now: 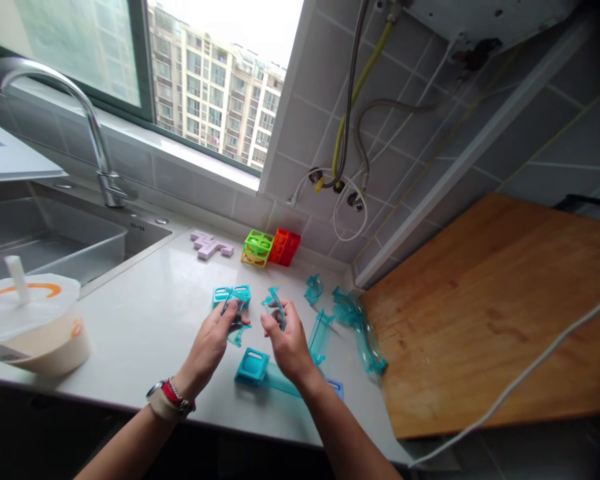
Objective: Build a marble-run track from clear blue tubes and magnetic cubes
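My left hand [215, 337] is closed on a clear teal plastic track piece [237, 333], curved at its lower end. A second teal track piece [275, 300] is gripped in my right hand [287, 340], a short gap away from the first. Just behind my left hand sits a teal block [224, 295] with slots. Below the hands, a teal cube [253, 365] joins a long clear track [280, 381] that passes under my right forearm to a blue block [336, 387]. Another straight track [321, 335] lies right of my right hand.
More curved teal pieces [313, 289] lie at right, some piled [347, 307] by a wooden board [480, 320]. Green [259, 244] and red blocks [284, 247] and lilac pieces [210, 247] stand at the back. A lidded drink cup [35, 333] and sink [105, 233] are left.
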Demonstrator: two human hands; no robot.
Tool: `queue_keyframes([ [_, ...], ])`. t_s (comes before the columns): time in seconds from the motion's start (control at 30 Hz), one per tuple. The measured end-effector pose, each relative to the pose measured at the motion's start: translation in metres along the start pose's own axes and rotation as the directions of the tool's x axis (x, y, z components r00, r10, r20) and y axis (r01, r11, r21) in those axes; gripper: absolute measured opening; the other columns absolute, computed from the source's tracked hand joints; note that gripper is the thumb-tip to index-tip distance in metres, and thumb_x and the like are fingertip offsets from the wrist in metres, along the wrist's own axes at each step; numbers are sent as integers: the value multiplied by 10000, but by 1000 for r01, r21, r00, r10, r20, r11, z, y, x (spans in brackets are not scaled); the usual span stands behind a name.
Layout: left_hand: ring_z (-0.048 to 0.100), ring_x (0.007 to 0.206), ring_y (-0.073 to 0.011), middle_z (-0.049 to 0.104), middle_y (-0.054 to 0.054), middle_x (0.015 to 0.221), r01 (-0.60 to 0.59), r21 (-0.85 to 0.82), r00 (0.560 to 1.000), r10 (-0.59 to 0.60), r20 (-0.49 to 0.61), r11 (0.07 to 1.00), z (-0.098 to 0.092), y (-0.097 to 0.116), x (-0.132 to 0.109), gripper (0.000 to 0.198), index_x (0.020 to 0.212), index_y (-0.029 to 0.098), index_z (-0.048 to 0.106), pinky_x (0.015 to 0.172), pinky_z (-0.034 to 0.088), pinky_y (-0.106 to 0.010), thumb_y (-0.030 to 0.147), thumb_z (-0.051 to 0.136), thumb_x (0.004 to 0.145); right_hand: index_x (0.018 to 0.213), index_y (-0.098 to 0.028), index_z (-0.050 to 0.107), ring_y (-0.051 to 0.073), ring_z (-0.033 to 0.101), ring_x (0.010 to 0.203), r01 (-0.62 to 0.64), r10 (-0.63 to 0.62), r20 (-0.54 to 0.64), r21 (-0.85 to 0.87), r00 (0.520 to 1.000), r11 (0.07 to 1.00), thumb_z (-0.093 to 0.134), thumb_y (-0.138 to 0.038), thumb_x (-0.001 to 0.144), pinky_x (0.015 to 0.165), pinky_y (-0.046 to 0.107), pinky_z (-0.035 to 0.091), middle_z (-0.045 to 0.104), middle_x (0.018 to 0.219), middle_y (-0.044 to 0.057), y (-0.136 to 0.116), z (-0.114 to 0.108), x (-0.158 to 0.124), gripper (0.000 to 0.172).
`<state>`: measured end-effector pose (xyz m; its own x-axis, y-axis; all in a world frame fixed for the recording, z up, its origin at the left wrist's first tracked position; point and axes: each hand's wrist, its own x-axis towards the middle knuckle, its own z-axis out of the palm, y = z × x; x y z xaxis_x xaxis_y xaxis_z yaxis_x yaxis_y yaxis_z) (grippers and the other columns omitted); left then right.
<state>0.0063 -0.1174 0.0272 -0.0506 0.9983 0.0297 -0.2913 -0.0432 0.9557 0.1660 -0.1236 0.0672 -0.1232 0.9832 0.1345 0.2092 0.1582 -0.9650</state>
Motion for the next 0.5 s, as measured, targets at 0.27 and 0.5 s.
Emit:
queue_keyframes([
  [0.27, 672, 1154, -280, 711, -127, 1248, 13, -225, 998, -25, -51, 974, 2, 8, -12, 555, 1297, 159, 642, 990, 560, -403, 582, 570, 945, 1470, -214, 500, 337, 520, 1142, 263, -272, 64, -530, 960, 806, 477, -367, 1011, 1031, 543, 419, 634, 1236, 153, -8, 39, -7, 485],
  [0.5, 692, 1109, -257, 740, -110, 1193, 36, -279, 998, -46, -30, 960, -14, 12, -18, 463, 1198, 182, 680, 950, 566, -344, 485, 750, 856, 1406, -252, 587, 285, 572, 1179, 310, -326, 21, -373, 945, 874, 618, -369, 962, 1063, 464, 451, 684, 1246, 107, -2, 41, -11, 460],
])
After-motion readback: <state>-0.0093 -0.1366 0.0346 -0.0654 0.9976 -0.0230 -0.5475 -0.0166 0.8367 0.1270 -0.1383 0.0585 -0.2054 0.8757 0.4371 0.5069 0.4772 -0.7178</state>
